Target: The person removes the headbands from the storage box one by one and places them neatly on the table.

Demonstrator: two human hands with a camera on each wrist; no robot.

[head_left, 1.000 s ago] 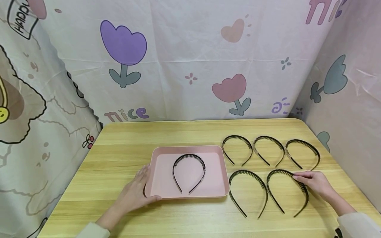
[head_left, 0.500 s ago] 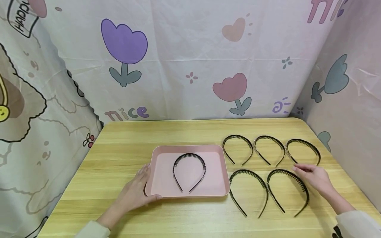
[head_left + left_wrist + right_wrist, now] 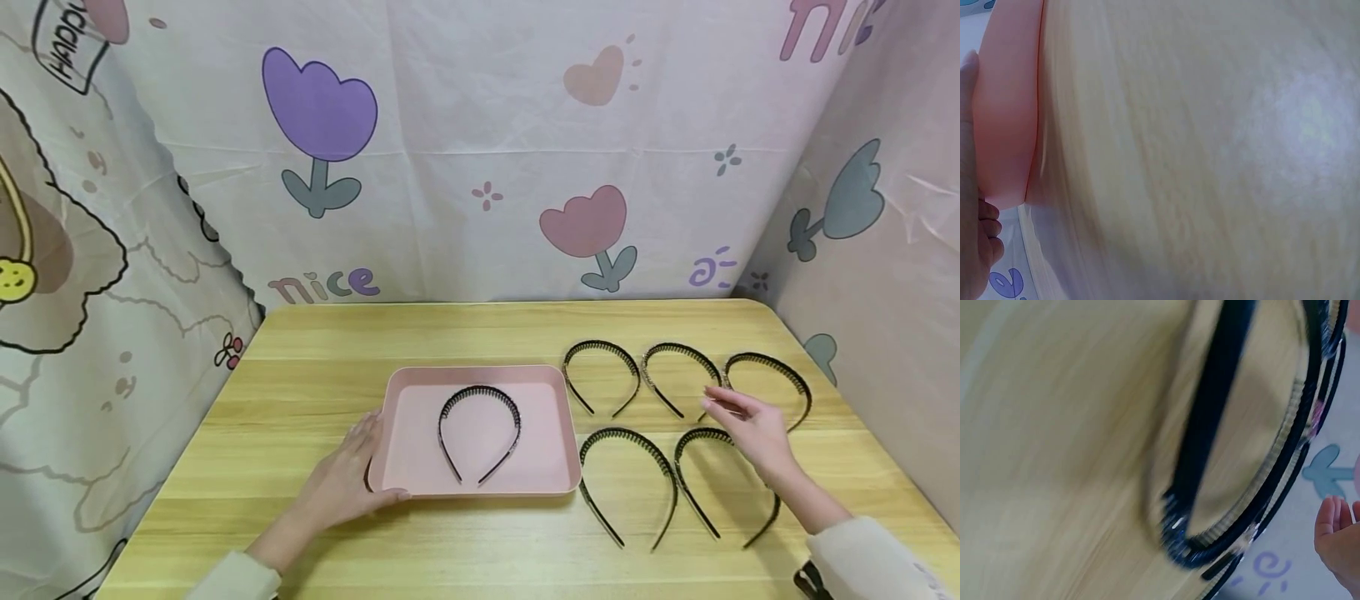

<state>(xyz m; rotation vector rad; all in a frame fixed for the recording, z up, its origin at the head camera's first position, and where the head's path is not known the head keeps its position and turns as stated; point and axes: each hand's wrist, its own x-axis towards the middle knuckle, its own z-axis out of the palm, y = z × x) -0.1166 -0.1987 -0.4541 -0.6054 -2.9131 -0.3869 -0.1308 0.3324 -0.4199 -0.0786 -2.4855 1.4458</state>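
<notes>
A pink tray (image 3: 397, 433) stands on the table with a black toothed headband (image 3: 478, 390) lying flat in it. My left hand (image 3: 337, 479) grips the tray's near left corner, thumb along the front wall and fingers at the left side. The left wrist view shows this hand (image 3: 969, 250) at the tray's wall (image 3: 1010, 112). Over the front right headband (image 3: 678, 462), my right hand (image 3: 761, 437) hovers with its fingertips close together and nothing visible between them. It hides part of that headband. In the right wrist view, its fingers (image 3: 1337, 540) show at the edge, apart from the headbands.
Another headband (image 3: 618, 432) lies in the front row, its left side against or near the tray. Behind it are three more: a left one (image 3: 598, 343), a middle one (image 3: 671, 346) and a right one (image 3: 772, 361). A printed curtain (image 3: 450, 100) hangs behind the wooden table (image 3: 322, 350).
My right hand has come away from the front right headband and moved left and slightly up. The headbands, the tray and my left hand stay in place.
</notes>
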